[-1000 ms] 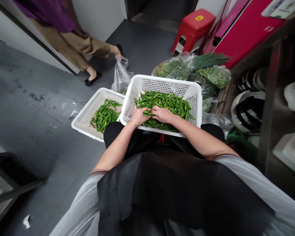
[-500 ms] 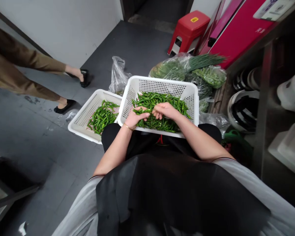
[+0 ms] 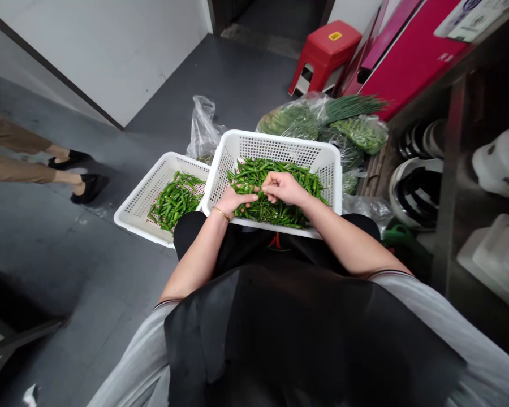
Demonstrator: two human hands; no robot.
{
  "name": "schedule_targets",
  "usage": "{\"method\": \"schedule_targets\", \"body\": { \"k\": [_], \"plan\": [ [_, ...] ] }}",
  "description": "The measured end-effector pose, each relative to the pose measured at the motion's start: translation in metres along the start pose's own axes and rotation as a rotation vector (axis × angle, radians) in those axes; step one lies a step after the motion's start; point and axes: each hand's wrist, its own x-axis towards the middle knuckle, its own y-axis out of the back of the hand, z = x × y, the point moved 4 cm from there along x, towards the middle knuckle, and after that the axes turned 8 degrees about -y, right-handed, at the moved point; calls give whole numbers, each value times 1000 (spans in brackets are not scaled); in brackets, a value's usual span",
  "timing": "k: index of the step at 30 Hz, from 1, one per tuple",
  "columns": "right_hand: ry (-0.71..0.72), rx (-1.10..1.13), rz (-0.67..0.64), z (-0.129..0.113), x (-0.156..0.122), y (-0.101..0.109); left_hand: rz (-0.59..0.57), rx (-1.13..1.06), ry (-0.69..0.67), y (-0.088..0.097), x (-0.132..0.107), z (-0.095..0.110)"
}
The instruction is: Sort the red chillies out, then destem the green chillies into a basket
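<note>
The left hand [image 3: 236,200] curls around a few green peppers [image 3: 246,187] at the eight o'clock of the front basket [image 3: 275,146], thumb stretched toward the right hand [image 3: 285,187], whose thumb and forefinger are closed in a pinch near the basket's middle; whether anything sits in that pinch I cannot tell. Reading the clock from this basket, with the person at six, a pink-red panel [image 3: 407,68] stands between one and two. The white front basket rests across the knees [image 3: 362,225], a pepper heap [image 3: 299,172] covering most of its bottom. At nine, well apart, are another person's lower legs [image 3: 19,168] in dark shoes [image 3: 89,186]. A second basket [image 3: 138,212], also at nine and just beside the first, holds a smaller heap [image 3: 176,200]. Bagged greens [image 3: 297,121] lie at one, a red stool [image 3: 328,42] farther out; a clear plastic bag [image 3: 202,130] is at ten. A gold-coloured bracelet [image 3: 223,213] circles the left wrist.
</note>
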Motion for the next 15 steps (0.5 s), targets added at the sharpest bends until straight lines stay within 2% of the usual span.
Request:
{"method": "schedule_targets", "body": {
  "k": [2,4,6,7,9,12,13,15],
  "plan": [
    [74,-19,108,-15,-4,4,-30,24,17,-11,2,-2],
    [126,-227,226,-27,-6,0,-7,-8,45,-16,2,-3],
    [73,-462,268,-29,-1,-11,69,-57,85,-13,1,-4],
    [5,-550,238,-25,3,-20,113,-72,98,-9,0,-4],
    [-140,-666,79,-11,13,-39,200,-58,96,4,-1,-2],
    [-209,-769,-191,5,24,-60,256,32,17,24,0,2],
    [-201,-786,-219,7,26,-59,251,71,-9,27,1,2],
    [-177,-795,-178,4,28,-47,222,165,-39,30,5,-1]
  ]
}}
